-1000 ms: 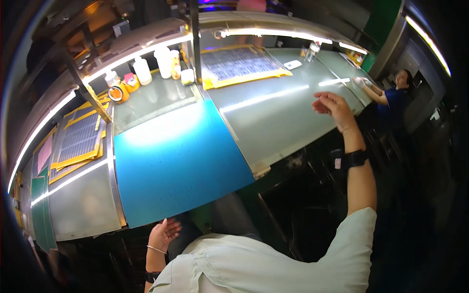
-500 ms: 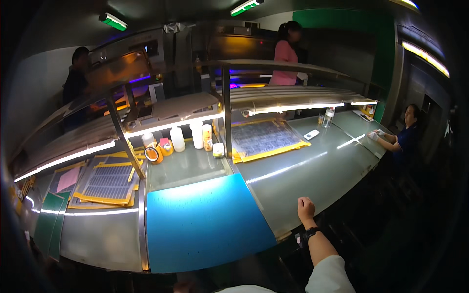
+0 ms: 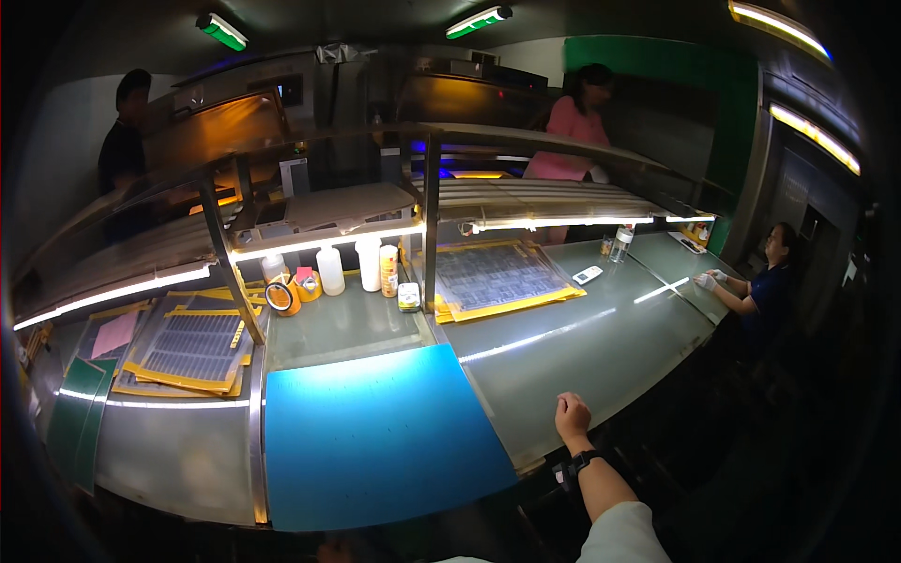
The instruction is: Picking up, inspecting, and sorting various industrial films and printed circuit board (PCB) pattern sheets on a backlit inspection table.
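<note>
My right hand (image 3: 572,417) is held over the near edge of the grey glass-topped table, its fingers curled in a loose fist with nothing showing in them. A dark watch sits on that wrist. To its left lies a large blue sheet (image 3: 385,441), flat and brightly lit along its far edge; the hand is apart from it. Low at the bottom rim, a dim patch (image 3: 335,552) below the table edge may be my left hand. Its fingers are too dark to make out.
White bottles (image 3: 330,270), orange tape rolls (image 3: 282,297) and yellow-edged films (image 3: 497,277) stand or lie beyond. Metal posts (image 3: 431,225) carry a lit shelf. Green boards (image 3: 75,413) lie at far left. A gloved co-worker (image 3: 774,281) sits at right; two people stand behind.
The view has shifted slightly, so the table appears a little further left. The person in pink has moved right and bent forward. My right hand stays curled near the table edge.
</note>
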